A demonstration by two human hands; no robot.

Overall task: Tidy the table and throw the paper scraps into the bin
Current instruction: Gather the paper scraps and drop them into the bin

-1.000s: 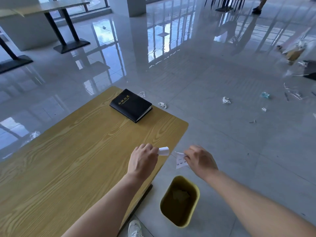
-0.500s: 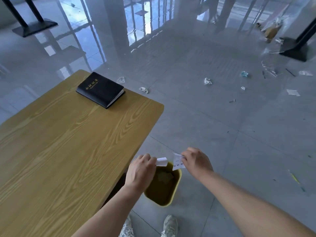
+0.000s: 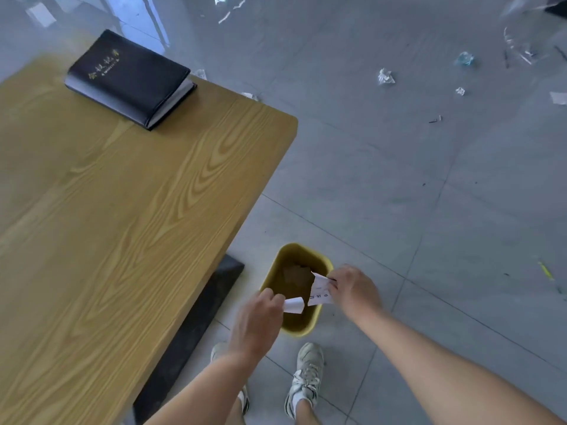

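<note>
Both hands hover over the yellow bin (image 3: pixel 325 262), the left hand (image 3: pixel 257 320) pinching a folded paper scrap (image 3: pixel 294 304), the right hand (image 3: pixel 352 289) pinching a written scrap (image 3: pixel 320 291). Neither is dropped yet. Far beyond the hands, the table (image 3: pixel 122 225) carries only a black notebook (image 3: pixel 129 78); the tidying looks nearly finished.

Black notebook (image 3: pixel 130 78) with gold lettering lying flat, far left. Dark base plate (image 3: pixel 190 329) on grey tiled floor (image 3: pixel 429 210), near centre. Two white sneakers (image 3: pixel 306 375) at near edge. Blue-tinted crumpled wrapper (image 3: pixel 464 59) far right.
</note>
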